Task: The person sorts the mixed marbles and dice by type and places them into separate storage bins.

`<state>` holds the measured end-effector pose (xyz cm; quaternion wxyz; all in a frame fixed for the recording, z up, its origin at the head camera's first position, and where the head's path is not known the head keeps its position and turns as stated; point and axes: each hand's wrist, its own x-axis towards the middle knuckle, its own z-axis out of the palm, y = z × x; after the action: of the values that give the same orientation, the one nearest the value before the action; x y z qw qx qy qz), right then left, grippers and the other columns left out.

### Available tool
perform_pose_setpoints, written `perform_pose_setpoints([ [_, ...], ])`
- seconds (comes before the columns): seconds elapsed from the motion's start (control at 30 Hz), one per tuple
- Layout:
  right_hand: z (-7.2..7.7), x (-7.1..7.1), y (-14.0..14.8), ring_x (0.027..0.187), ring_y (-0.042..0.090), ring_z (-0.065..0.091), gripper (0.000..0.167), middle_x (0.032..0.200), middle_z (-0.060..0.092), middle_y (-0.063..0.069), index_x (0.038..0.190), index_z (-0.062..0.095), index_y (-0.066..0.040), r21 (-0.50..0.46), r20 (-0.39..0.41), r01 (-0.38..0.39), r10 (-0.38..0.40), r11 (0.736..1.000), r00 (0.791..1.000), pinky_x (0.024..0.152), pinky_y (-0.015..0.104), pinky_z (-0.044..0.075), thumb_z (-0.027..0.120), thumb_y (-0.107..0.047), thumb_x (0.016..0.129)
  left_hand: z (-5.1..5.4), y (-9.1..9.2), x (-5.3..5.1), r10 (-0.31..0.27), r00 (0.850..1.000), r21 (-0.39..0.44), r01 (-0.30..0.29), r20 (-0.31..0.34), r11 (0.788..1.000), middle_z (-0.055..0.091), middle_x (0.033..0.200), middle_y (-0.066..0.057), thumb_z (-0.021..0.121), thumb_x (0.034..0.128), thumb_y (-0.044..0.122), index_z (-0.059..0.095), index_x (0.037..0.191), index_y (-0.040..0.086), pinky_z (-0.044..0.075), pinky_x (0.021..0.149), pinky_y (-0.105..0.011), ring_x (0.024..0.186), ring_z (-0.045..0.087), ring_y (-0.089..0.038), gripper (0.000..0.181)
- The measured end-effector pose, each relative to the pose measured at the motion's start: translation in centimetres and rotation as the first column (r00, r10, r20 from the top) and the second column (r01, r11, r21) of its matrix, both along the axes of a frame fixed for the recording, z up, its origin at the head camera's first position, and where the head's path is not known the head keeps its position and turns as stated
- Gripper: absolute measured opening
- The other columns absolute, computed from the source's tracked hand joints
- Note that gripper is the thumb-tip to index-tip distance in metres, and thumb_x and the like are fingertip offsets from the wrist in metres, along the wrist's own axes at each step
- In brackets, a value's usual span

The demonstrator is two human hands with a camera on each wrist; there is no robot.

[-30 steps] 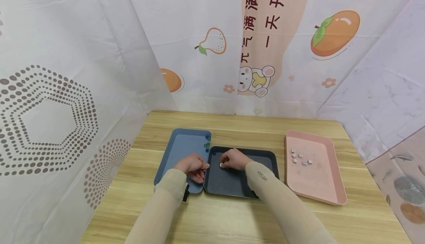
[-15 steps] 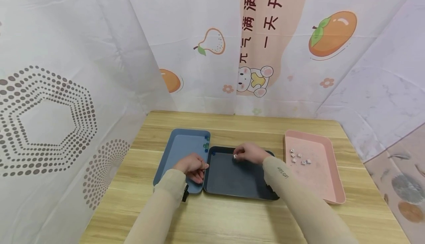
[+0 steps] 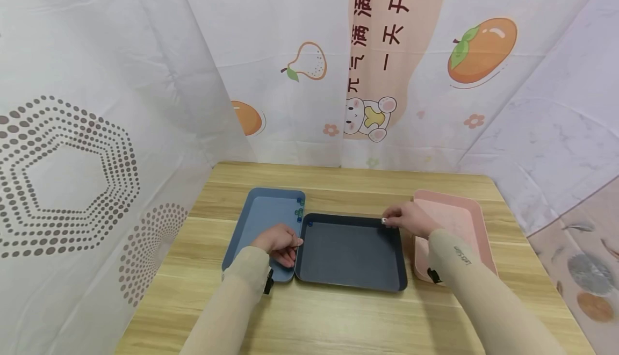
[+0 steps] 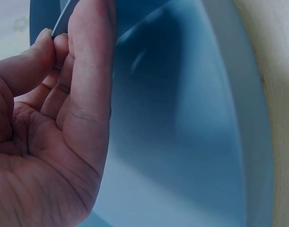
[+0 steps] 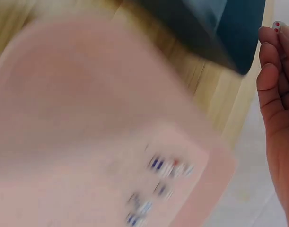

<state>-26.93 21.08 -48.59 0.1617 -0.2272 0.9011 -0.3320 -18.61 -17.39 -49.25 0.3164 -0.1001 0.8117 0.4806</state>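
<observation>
My right hand pinches a white die between thumb and fingertips, above the far right corner of the dark grey tray. Red dots show on this die in the right wrist view. At the left, my left hand reaches over the blue tray. Its thumb and fingers pinch the thin rim where the blue and dark trays meet. A small blue die lies in the dark tray's far left corner. White dice in the pink tray are blurred in the right wrist view.
Several small blue and green pieces lie along the blue tray's right wall. All three trays stand on a wooden table. A printed white curtain hangs behind the table's far edge.
My right hand has moved right with the white die, from the dark tray's left part to its far right corner, beside the pink tray. My left hand has stayed in place.
</observation>
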Motion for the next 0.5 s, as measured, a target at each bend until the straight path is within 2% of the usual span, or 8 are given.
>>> perform_pose_setpoints([
  [0.1,-0.2,0.2,1.8,0.087,0.014,0.067,0.013,0.095,0.074,0.000,0.107,0.076,-0.010,0.013,-0.008,0.040,-0.040,0.999,0.999,0.075,0.033,0.057,0.070,-0.016,0.098,0.0,0.0,0.0,0.000,1.000,0.002,0.000,0.001,1.000,0.065,0.068,-0.013,0.062,0.1031,0.016,0.062,0.074,0.001,0.064,0.058,-0.038,0.053,0.067,-0.021,0.032],
  [0.17,-0.3,0.4,2.8,0.086,0.016,0.066,0.013,0.097,0.075,0.002,0.107,0.076,-0.009,0.008,0.011,0.067,-0.067,0.998,0.998,0.069,0.033,0.056,0.070,-0.017,0.098,0.0,0.0,0.0,0.000,1.000,0.005,0.000,0.003,1.000,0.064,0.068,-0.013,0.062,0.1030,0.016,0.062,0.074,0.001,0.064,0.058,-0.038,0.053,0.067,-0.021,0.033],
  [0.33,-0.6,1.0,5.0,0.077,0.021,0.063,0.020,0.096,0.075,0.009,0.111,0.074,0.000,-0.024,0.074,0.125,-0.123,0.992,0.990,0.058,0.034,0.055,0.071,-0.015,0.098,-0.1,0.0,0.0,-0.002,1.000,0.011,0.002,0.001,1.000,0.064,0.067,-0.013,0.062,0.1028,0.016,0.063,0.074,0.001,0.064,0.057,-0.038,0.053,0.068,-0.022,0.033],
  [0.4,-0.7,1.2,5.7,0.074,0.022,0.064,0.023,0.094,0.075,0.011,0.112,0.073,0.004,-0.029,0.062,0.121,-0.119,0.992,0.991,0.060,0.035,0.056,0.070,-0.014,0.098,-0.1,0.0,0.0,-0.003,1.000,0.012,0.003,0.004,1.000,0.064,0.067,-0.013,0.062,0.1027,0.017,0.063,0.075,0.000,0.064,0.057,-0.038,0.053,0.068,-0.022,0.032],
  [0.5,-0.8,1.4,6.4,0.073,0.023,0.066,0.024,0.091,0.075,0.011,0.113,0.073,0.004,-0.025,0.060,0.159,-0.157,0.987,0.986,0.063,0.034,0.057,0.071,-0.014,0.097,0.0,-0.1,0.0,-0.004,1.000,0.013,0.004,0.006,1.000,0.064,0.068,-0.013,0.062,0.1029,0.017,0.063,0.075,0.000,0.064,0.058,-0.038,0.054,0.068,-0.022,0.032],
])
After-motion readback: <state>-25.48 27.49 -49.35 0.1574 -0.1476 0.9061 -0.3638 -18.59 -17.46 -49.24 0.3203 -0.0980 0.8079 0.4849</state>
